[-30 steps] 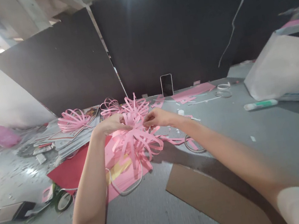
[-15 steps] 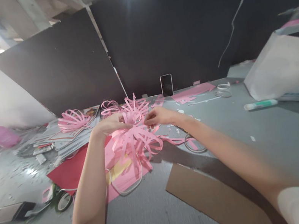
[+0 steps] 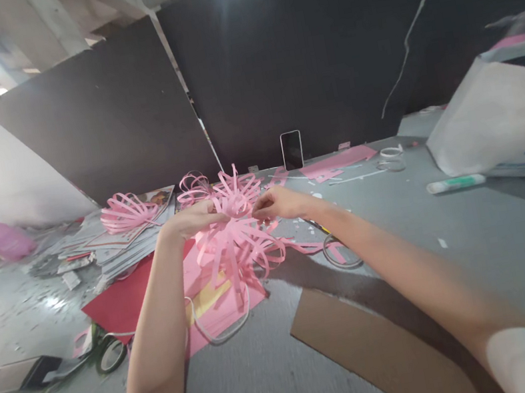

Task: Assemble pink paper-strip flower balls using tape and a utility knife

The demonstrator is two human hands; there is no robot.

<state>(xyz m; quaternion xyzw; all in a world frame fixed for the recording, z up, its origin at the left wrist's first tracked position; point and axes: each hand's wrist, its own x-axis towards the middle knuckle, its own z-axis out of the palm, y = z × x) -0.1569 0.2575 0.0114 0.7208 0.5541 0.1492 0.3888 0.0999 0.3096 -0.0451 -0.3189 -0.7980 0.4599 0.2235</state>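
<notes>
A pink paper-strip flower [image 3: 235, 245], made of many looped strips, stands between my hands above pink sheets. My left hand [image 3: 195, 219] reaches in from the left, its thumb and fingers closed on the middle of the flower. On the opposite side my right hand [image 3: 280, 203] has thumb and forefinger pinched together at the flower's edge. Its fingertips meet the pink loops, but what exactly lies in the pinch is too small to make out. More pink loops [image 3: 194, 187] show just behind my left hand.
Another looped pink piece [image 3: 128, 212] lies on a paper stack at left. A phone [image 3: 292, 150] leans on the dark wall. Around lie red paper [image 3: 121, 292], a cardboard strip [image 3: 369, 340], a tape ring [image 3: 341, 254], a glue stick [image 3: 456, 183] and a white bag [image 3: 487, 116].
Both hands keep the same place on the pink paper flower. The whole view has shifted very slightly.
</notes>
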